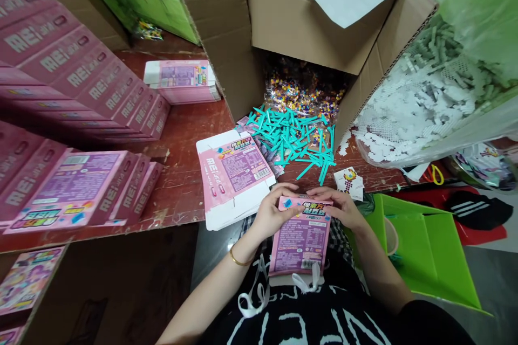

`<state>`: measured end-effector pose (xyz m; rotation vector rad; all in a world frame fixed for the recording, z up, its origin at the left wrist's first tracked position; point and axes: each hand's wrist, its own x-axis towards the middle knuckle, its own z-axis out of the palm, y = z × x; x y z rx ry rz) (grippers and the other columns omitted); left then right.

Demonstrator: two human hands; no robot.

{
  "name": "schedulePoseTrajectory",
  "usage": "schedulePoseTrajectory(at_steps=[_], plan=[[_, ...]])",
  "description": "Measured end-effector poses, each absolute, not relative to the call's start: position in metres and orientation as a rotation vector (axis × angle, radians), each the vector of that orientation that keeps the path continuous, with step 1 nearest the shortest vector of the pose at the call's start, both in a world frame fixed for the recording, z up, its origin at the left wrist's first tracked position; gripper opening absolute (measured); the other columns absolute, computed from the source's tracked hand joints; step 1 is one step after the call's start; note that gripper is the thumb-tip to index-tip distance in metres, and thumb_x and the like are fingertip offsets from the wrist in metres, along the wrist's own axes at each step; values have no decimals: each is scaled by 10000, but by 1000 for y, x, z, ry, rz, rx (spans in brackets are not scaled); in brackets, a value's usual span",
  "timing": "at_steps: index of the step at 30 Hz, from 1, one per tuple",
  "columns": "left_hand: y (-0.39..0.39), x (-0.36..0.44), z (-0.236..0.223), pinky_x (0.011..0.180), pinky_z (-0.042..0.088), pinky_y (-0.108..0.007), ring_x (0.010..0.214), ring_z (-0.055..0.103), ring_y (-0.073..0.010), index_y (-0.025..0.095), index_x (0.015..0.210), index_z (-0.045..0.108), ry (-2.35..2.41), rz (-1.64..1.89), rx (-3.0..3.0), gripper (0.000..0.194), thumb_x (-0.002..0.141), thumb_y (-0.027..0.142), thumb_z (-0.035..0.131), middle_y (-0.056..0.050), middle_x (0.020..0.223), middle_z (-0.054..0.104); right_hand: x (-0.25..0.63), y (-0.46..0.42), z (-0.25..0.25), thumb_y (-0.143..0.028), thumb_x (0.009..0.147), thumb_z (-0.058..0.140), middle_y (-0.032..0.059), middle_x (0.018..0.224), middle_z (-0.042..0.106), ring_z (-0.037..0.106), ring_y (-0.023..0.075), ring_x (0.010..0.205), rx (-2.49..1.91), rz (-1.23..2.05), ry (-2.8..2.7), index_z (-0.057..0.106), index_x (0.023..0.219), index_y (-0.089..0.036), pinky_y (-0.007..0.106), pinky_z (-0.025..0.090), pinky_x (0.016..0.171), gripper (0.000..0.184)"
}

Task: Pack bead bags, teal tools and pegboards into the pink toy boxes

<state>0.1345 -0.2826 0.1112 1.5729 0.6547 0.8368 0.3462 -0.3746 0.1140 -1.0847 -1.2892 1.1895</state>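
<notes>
A pink and purple cardboard box (301,240) rests upright against my lap, its printed panel facing me and a pale flap at its lower end. My left hand (277,210) grips its upper left corner, thumb on the front. On the upper right corner, my right hand (340,207) holds the same box, fingers over the top edge. Beside my left hand lies a stack of flattened pink boxes (238,172) at the table edge. Beyond the hands spreads a pile of turquoise plastic sticks (287,132). A small white card with a pixel picture (348,182) lies near my right hand.
Finished-looking pink boxes (84,64) are stacked high at left. Another flat stack (184,81) lies behind. Colourful bead bags (303,89) fill an opened carton (307,21). At right stand a bag of white pieces (421,102) and a green bin (433,248).
</notes>
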Motion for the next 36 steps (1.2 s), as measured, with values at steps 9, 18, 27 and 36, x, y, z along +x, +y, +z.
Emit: schedulePoseTrajectory(at_steps=[9,18,27,36], plan=[[-256,109,117,1015,427,-443,1154,571,-229,216,1004,551,903,1396,1321,291,799,346,713,-88,1186,593,366,-401,105,-385,657,856,41,914,709,650,201,771,-1329,1207,-1001,707,1016,-226,293,526,689,420],[-290,103,133,1007,439,-478,987,668,-251,241,1188,568,231,860,2456,317,873,273,591,-106,1026,704,340,-360,149,-624,721,717,26,575,597,486,103,451,-857,1740,-1409,705,704,-114,201,353,421,511],[-329,51,75,586,572,-315,648,719,-251,241,1072,595,875,997,2194,699,505,540,873,-49,801,744,297,-239,55,-432,708,774,47,889,620,599,167,735,-1699,843,-1372,676,851,-175,299,492,730,310],[-336,57,60,610,583,-313,697,731,-254,252,1080,584,916,984,2113,698,501,487,893,-52,871,754,286,-214,13,-226,761,684,24,808,617,585,179,735,-1921,741,-1226,604,668,-195,309,474,738,127]])
